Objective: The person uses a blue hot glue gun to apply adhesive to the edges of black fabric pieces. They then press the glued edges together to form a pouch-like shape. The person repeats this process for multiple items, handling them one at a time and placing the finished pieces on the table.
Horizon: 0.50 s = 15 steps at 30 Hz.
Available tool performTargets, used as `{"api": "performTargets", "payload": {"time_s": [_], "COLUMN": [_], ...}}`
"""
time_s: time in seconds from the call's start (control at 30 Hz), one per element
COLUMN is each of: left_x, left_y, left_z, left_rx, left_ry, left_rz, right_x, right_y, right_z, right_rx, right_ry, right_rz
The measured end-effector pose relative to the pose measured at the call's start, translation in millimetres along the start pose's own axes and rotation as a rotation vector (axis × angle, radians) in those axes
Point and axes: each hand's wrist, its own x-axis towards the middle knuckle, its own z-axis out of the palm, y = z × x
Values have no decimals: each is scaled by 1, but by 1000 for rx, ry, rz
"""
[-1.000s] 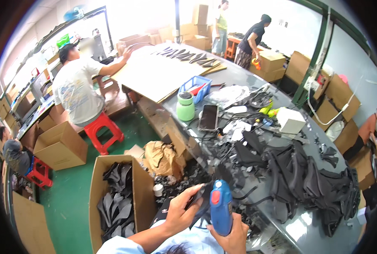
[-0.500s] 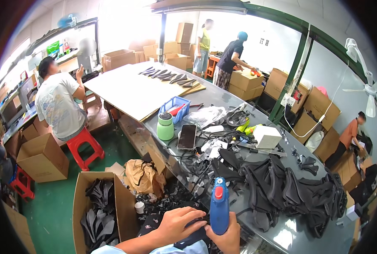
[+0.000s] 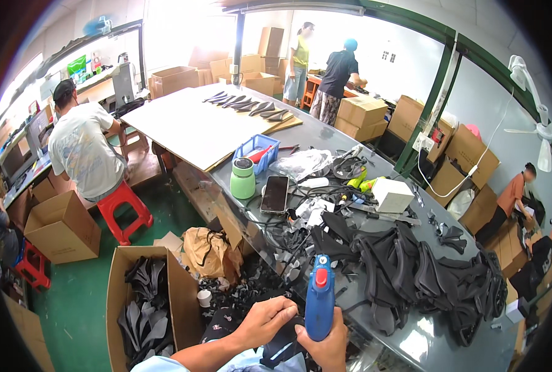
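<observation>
My right hand [image 3: 329,344] grips a blue glue gun [image 3: 319,297] with a red button, its nozzle pointing away from me. My left hand [image 3: 265,320] pinches a dark fabric piece [image 3: 283,344] just beside the gun, at the near edge of the grey table [image 3: 406,347]. A heap of black cut fabric pieces [image 3: 412,273] lies on the table just beyond the gun. Both forearms come in from the bottom edge.
On the table stand a green flask [image 3: 243,178], a black phone [image 3: 275,193], a blue basket [image 3: 257,153], a white box [image 3: 392,194] and cables. An open carton of black pieces [image 3: 142,301] stands on the floor at left. A person on a red stool [image 3: 124,208] sits left; others work behind.
The view has tilted upward and shifted. The glue gun has stayed in my right hand, and my left hand has closed in on the dark piece beside it.
</observation>
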Motion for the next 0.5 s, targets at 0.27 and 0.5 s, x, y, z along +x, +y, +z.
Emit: {"api": "performTargets", "payload": {"time_s": [0.27,0.5], "left_x": [-25,-29], "left_y": [16,-32], "left_z": [17,49], "left_rx": [-237,-782], "left_ry": [-75,-51], "left_rz": [618,-52], "right_x": [6,3], "right_y": [9,-16], "right_z": [4,1], "right_rx": [305,661], "right_ry": [372,258], "right_rz": [25,112]}}
